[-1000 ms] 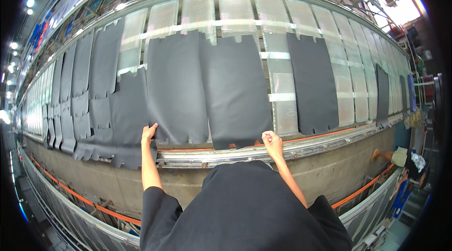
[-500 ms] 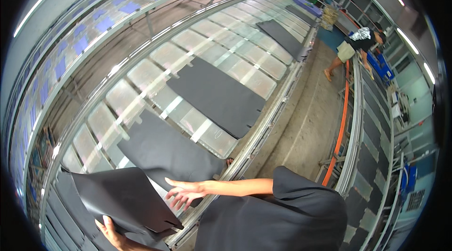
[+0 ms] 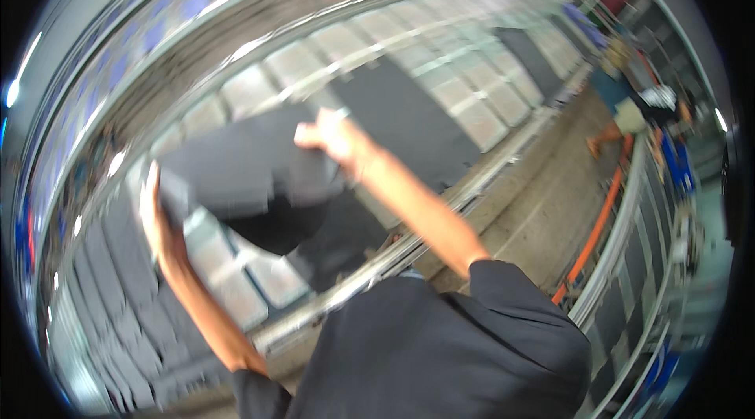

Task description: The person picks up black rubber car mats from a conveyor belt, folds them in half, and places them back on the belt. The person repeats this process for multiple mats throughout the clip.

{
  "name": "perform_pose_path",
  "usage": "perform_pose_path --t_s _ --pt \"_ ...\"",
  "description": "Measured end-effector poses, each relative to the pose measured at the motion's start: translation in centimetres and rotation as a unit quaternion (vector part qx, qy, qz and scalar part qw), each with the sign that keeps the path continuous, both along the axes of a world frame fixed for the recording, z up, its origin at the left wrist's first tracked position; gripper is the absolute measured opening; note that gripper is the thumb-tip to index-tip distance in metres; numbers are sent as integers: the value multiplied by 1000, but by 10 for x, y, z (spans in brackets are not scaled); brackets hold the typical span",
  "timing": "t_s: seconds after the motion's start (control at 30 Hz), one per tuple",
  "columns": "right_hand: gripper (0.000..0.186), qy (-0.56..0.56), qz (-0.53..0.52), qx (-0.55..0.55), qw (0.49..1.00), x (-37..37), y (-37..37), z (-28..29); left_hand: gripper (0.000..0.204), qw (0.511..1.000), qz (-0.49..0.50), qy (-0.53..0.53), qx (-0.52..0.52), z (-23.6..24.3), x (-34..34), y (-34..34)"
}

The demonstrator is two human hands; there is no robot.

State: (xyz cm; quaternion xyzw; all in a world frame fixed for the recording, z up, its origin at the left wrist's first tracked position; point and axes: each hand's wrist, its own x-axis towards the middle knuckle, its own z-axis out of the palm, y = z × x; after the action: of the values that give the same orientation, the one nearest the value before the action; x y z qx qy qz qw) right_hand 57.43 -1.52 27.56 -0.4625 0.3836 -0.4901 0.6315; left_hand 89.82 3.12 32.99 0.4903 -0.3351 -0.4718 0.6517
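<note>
A dark grey fabric panel (image 3: 236,150) is stretched between my two hands above the long table, its lower part bent and smeared by motion. My left hand (image 3: 154,211) grips it at its left edge. At the opposite end, my right hand (image 3: 336,140) has its fingers closed on the right edge. Under and beside the held piece, another dark panel (image 3: 342,242) lies flat on the table. Farther along lies a third dark panel (image 3: 401,112).
The table carries rows of pale rectangular plates (image 3: 255,93), with a metal rail (image 3: 409,250) along its near edge. Overlapping dark panels (image 3: 110,317) cover its left end. Across the aisle, a person (image 3: 641,116) bends over another table. An orange strip (image 3: 598,222) runs along that side.
My right hand has closed on the panel's edge, having been open beside it. Both hands have lifted the panel away from the near left. The view has shifted.
</note>
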Motion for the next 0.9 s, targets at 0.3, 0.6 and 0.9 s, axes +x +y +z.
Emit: perform_pose_path --t_s 0.3,0.6,0.9 --pt "58 -56 133 -196 970 22 -75 94 35 988 55 42 -139 38 38 -16" --pt "60 116 121 37 985 -40 23 -74 50 946 -21 -206 248 -150 -48 140" --pt "31 372 -82 192 904 -65 110 -377 35 828 13 -440 347 -395 -109 205"
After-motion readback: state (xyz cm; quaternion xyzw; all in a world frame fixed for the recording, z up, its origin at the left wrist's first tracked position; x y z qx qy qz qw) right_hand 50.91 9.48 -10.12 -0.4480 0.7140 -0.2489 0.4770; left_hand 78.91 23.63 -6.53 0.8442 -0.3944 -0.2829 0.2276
